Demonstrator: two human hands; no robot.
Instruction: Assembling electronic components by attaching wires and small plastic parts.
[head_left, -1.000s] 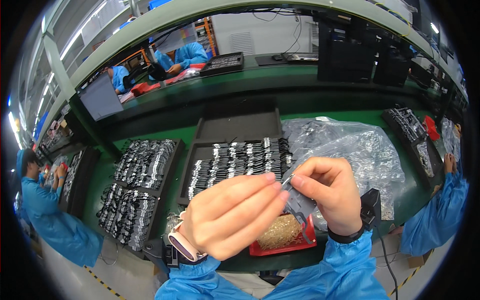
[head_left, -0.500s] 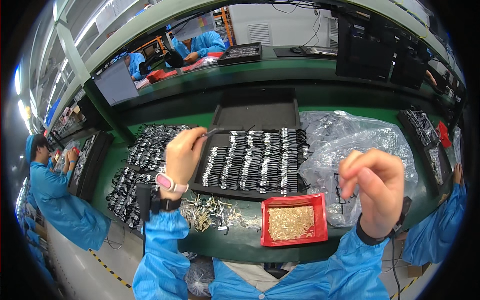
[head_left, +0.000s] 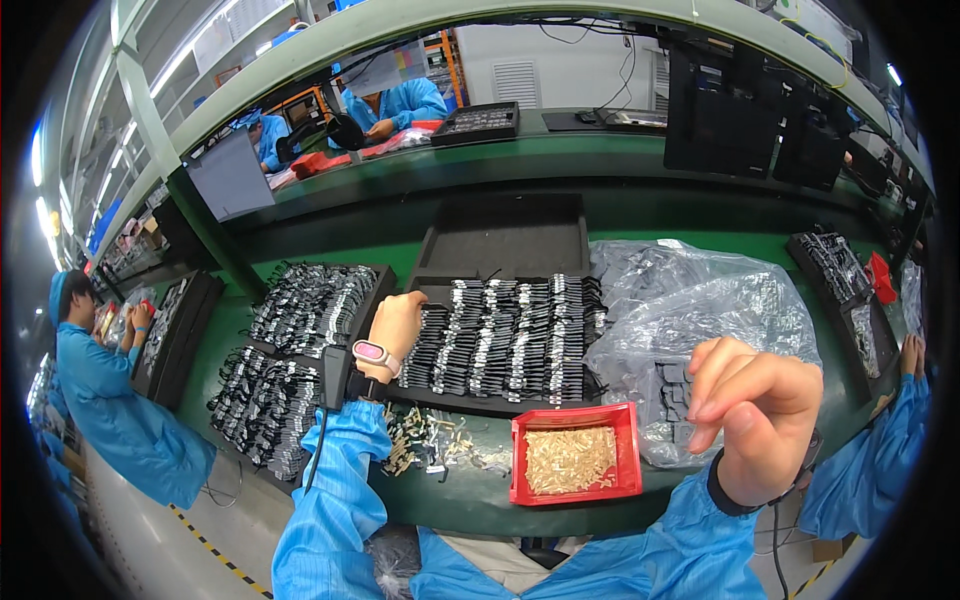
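My left hand point(head_left: 397, 328) is over the left end of the black foam tray point(head_left: 470, 405), its fingers closed at the leftmost row. The small black part in its fingers is mostly hidden by the hand. Rows of small black parts with silver ends point(head_left: 520, 340) stand packed in that tray. My right hand point(head_left: 760, 415) hovers above the clear plastic bag point(head_left: 690, 300), thumb and fingers curled together; whatever may be between the tips is too small to make out. Nearer to me, a red bin point(head_left: 627, 485) holds many tiny pale-gold pieces point(head_left: 570, 460).
Loose gold and silver pieces point(head_left: 440, 440) are scattered left of the bin. More trays of black parts point(head_left: 310, 310) lie at the left. Behind the tray stands an upright black foam lid point(head_left: 505, 230). Co-workers in blue point(head_left: 130, 400) are at both sides and across the bench.
My left hand has come down and toward me with the small black part, reaching the tray's left row. My right hand has dropped slightly, still curled. The whole view has shifted a little.
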